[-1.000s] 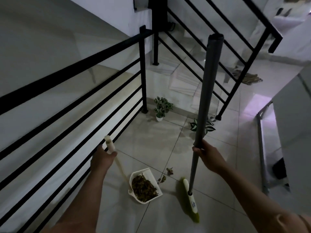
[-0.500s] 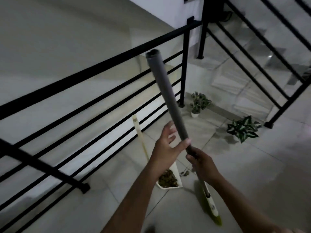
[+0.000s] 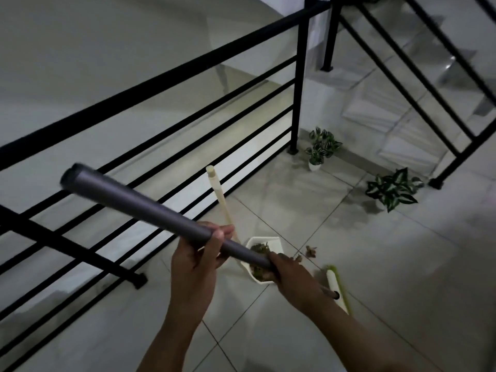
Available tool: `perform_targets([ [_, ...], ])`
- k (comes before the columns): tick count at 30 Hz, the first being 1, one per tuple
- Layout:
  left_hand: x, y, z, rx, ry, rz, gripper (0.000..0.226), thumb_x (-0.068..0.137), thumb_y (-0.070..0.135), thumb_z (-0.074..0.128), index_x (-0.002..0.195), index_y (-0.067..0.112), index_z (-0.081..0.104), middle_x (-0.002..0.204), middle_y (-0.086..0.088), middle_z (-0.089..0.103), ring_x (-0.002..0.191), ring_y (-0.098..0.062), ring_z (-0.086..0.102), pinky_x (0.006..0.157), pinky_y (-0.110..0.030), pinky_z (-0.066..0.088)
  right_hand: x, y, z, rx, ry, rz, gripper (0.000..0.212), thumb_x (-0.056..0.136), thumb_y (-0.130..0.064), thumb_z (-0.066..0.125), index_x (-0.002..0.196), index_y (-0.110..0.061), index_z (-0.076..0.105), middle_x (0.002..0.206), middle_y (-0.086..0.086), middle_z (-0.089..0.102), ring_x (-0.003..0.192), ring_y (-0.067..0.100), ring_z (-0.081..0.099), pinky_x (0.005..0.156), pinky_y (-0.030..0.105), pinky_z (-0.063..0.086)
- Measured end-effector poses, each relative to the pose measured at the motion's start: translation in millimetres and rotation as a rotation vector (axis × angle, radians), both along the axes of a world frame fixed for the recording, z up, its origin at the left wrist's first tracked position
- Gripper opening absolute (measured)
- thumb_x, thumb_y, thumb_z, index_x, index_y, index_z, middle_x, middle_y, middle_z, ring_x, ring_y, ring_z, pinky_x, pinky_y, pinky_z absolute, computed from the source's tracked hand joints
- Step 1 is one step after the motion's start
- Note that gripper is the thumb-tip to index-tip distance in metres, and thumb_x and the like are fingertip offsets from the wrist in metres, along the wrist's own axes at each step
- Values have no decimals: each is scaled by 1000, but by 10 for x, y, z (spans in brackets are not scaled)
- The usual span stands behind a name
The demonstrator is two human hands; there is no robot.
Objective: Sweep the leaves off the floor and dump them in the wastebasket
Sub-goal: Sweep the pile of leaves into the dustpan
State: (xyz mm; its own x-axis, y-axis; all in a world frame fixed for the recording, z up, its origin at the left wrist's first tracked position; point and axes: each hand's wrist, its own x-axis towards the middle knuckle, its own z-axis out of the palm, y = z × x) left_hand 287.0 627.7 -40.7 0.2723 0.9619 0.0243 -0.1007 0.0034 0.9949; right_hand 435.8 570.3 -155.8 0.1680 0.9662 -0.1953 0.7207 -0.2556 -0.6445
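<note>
Change: my left hand [image 3: 198,253] has left the dustpan handle [image 3: 218,194] and now wraps the broom handle [image 3: 150,210] above my right hand [image 3: 288,272], also closed on it.
Dustpan [image 3: 264,257]: on the floor [image 3: 375,264], holding brown leaves [image 3: 259,248].
Loose leaves [image 3: 311,251]: just beside it.
Broom head [image 3: 336,287]: green-edged, on the floor.

Head-worn view, down toward floor [image 3: 375,264]
</note>
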Motion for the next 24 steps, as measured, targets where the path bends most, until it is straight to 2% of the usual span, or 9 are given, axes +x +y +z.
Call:
perform_targets([
  [2,-35,-7,-130,-2,-5,20,8,79,15,60,86,13,56,84,3,73,86,-12,69,63,-21,56,44,-2,-39,-27,-22,12,36,92,-28,45,126,-16,42,125,6,52,109,23,51,90,32,39],
  [5,-14,-27,-332,-63,-35,33,12,74,17,58,85,13,58,87,1,73,91,-16,69,66,-23,57,165,16,-164,-79,-47,28,33,93,-22,44,126,-19,41,124,4,53,106,22,54,89,33,43],
  [8,45,-47,-513,-91,-71,-19,15,67,18,73,75,28,66,93,-3,72,95,-16,68,69,-23,56,336,91,-385,-127,-124,33,31,92,-13,45,121,-22,42,118,5,56,101,24,57,87,36,47],
  [10,77,-56,-639,-85,-42,-36,8,68,33,64,76,31,65,98,-5,71,100,-18,66,74,-28,56,420,139,-537,-155,-166,33,30,91,-14,47,120,-21,43,115,8,58,99,24,58,87,38,48],
  [13,122,-96,-830,-84,34,-55,11,70,38,61,80,38,64,104,-3,69,102,-19,64,85,-41,53,475,184,-682,-177,-175,21,28,91,-16,47,119,-17,46,114,9,59,99,24,59,87,37,49],
  [16,147,-144,-933,-123,62,-54,12,71,37,62,82,40,64,107,5,69,103,-14,64,89,-37,50,458,207,-781,-186,-138,-6,32,92,-16,45,125,-16,44,119,11,56,104,25,56,88,35,46],
  [19,72,-117,-1020,-180,43,12,18,76,23,62,79,40,64,106,2,70,102,-13,64,89,-34,47,352,192,-838,-165,-51,2,41,92,-24,45,132,-16,36,131,10,46,115,25,50,96,38,44],
  [21,3,-103,-1072,-206,27,27,14,74,26,64,78,40,64,106,1,69,106,-15,62,93,-38,46,291,159,-853,-163,8,18,46,93,-29,43,135,-17,31,134,10,41,118,26,47,97,39,43],
  [24,-62,-122,-1121,-242,5,37,10,68,35,66,77,39,65,106,4,70,106,-13,63,92,-36,48,232,158,-907,-161,42,26,43,93,-31,41,133,-16,33,134,11,40,117,26,46,95,38,44],
])
